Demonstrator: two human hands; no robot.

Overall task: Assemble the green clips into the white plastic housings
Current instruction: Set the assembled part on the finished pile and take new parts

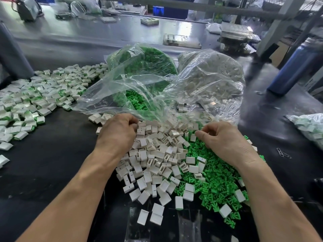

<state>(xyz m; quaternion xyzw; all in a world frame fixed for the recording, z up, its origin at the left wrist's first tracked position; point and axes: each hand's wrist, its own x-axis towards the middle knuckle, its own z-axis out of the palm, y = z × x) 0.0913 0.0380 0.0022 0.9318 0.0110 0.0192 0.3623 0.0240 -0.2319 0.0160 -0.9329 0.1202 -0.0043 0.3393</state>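
Note:
A heap of white plastic housings [157, 154] lies on the dark table in front of me. Loose green clips [216, 182] spread out to its right. My left hand [117, 131] sits at the heap's upper left, its fingers curled down into the housings and gripping among them. My right hand [225, 140] hovers where housings and clips meet, fingers curled and thumb pointing left. Whatever lies under its fingertips is hidden.
Two open clear bags stand behind the heap, one of green clips [148, 67] and one of white housings [215, 79]. Assembled pieces [35, 98] cover the table's left. A bag of finished parts [311, 126] lies at the right edge, a blue cylinder [295, 67] beyond it.

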